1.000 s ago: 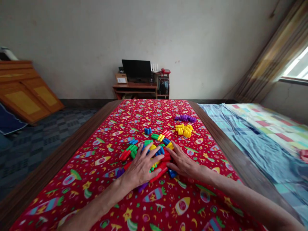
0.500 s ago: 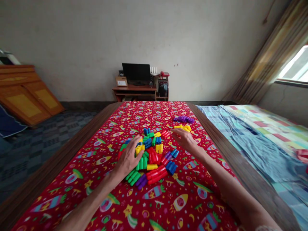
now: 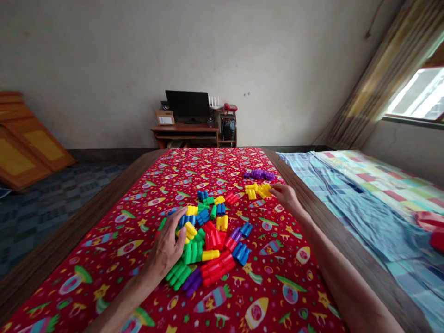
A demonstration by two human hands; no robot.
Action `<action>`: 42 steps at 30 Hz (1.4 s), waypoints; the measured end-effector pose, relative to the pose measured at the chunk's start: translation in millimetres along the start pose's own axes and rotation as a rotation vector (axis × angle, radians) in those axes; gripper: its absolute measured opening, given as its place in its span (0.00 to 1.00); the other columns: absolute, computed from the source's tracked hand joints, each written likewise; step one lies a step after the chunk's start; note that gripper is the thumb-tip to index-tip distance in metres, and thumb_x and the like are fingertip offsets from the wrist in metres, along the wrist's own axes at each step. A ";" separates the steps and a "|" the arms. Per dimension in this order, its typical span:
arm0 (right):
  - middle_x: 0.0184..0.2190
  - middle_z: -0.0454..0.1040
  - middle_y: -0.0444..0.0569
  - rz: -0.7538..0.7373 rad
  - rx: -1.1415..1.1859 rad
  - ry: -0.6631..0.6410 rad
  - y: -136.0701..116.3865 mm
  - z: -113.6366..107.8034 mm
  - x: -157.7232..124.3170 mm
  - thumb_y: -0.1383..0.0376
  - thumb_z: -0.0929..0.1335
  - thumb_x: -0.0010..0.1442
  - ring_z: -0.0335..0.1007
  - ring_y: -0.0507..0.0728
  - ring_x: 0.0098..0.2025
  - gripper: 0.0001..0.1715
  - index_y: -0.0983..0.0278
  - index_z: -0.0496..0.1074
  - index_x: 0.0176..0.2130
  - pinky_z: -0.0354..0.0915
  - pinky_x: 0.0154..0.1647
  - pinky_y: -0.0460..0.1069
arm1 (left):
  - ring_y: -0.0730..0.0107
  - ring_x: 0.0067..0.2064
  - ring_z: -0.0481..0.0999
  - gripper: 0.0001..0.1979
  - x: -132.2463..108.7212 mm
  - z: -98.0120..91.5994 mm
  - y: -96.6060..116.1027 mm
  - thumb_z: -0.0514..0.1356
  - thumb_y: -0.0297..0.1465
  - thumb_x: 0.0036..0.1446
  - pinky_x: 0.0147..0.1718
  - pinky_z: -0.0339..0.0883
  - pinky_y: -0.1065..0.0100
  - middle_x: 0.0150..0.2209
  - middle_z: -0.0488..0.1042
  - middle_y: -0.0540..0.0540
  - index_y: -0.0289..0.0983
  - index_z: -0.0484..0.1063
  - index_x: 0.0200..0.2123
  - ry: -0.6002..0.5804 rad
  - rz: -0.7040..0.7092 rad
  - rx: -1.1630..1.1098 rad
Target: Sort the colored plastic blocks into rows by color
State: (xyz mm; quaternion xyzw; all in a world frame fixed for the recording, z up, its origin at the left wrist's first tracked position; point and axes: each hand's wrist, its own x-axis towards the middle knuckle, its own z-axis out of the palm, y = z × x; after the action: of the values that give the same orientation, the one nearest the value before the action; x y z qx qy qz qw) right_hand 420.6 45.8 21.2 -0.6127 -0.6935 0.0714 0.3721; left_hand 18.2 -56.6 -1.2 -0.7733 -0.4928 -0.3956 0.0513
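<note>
My right hand (image 3: 287, 198) reaches the far right of the table, fingers pinched at the end of a yellow building block (image 3: 265, 190) in a small yellow group. My left hand (image 3: 169, 243) is at the left edge of a mixed pile, thumb and fingers apart. A tilted yellow block (image 3: 190, 230) lies by its thumb; I cannot tell if they touch. In the pile are green blocks (image 3: 193, 253), red blocks (image 3: 218, 268), blue blocks (image 3: 241, 253) and a purple block (image 3: 193, 282). The left hand hides part of the pile.
A row of purple blocks (image 3: 260, 174) lies beyond the yellow group. The table wears a red patterned cloth (image 3: 222, 164). To the right is a bed with a checked sheet (image 3: 367, 203). A desk with a monitor (image 3: 188, 104) stands by the wall; a wooden cabinet (image 3: 31, 138) is at left.
My right hand has moved rightward to the far yellow group, and its fingers have closed on a block there. The yellow block by my left thumb is tilted differently. The view has shifted slightly right.
</note>
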 end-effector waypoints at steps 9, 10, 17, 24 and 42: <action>0.17 0.71 0.45 0.077 -0.170 -0.139 45.1 -17.8 36.4 0.67 0.64 0.51 0.67 0.53 0.24 0.14 0.67 0.78 0.25 0.58 0.26 0.45 | 0.56 0.58 0.72 0.22 -0.6 0.9 -3.4 0.46 0.35 0.66 0.54 0.70 0.56 0.57 0.71 0.36 0.35 0.61 0.60 -0.037 -0.058 -0.025; 0.18 0.72 0.45 0.072 -0.169 -0.139 44.6 -13.3 36.8 0.67 0.64 0.52 0.68 0.53 0.25 0.14 0.66 0.78 0.25 0.59 0.27 0.44 | 0.56 0.58 0.72 0.22 -0.7 1.1 -3.5 0.46 0.35 0.66 0.54 0.70 0.56 0.57 0.71 0.36 0.35 0.61 0.60 -0.036 -0.051 -0.022; 0.35 0.80 0.55 0.031 -0.216 -0.012 29.2 -7.8 37.2 0.65 0.63 0.59 0.75 0.60 0.39 0.18 0.68 0.80 0.41 0.66 0.42 0.50 | 0.55 0.59 0.70 0.22 -0.8 0.1 -3.9 0.46 0.35 0.66 0.55 0.68 0.55 0.58 0.70 0.36 0.35 0.60 0.60 -0.059 -0.049 -0.026; 0.42 0.80 0.55 -0.175 -0.210 -0.266 3.6 3.6 43.2 0.72 0.68 0.56 0.77 0.60 0.43 0.23 0.65 0.75 0.53 0.67 0.45 0.50 | 0.55 0.59 0.70 0.22 -1.4 -0.7 -3.3 0.45 0.35 0.65 0.55 0.69 0.54 0.58 0.70 0.37 0.37 0.59 0.61 -0.079 -0.074 -0.007; 0.35 0.80 0.54 -0.022 -0.545 -0.283 28.3 -26.4 38.9 0.62 0.66 0.64 0.75 0.57 0.38 0.13 0.66 0.79 0.39 0.62 0.37 0.46 | 0.55 0.58 0.71 0.22 -0.8 -0.5 -1.4 0.45 0.35 0.65 0.56 0.68 0.56 0.57 0.71 0.36 0.35 0.62 0.59 -0.059 -0.039 -0.008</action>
State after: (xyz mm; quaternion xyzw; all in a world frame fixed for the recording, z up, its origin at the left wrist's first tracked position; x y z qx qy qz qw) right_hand 460.2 78.2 41.0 -0.6665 -0.7386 -0.0366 0.0946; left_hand 16.7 -56.8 -1.9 -0.7750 -0.5076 -0.3756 0.0259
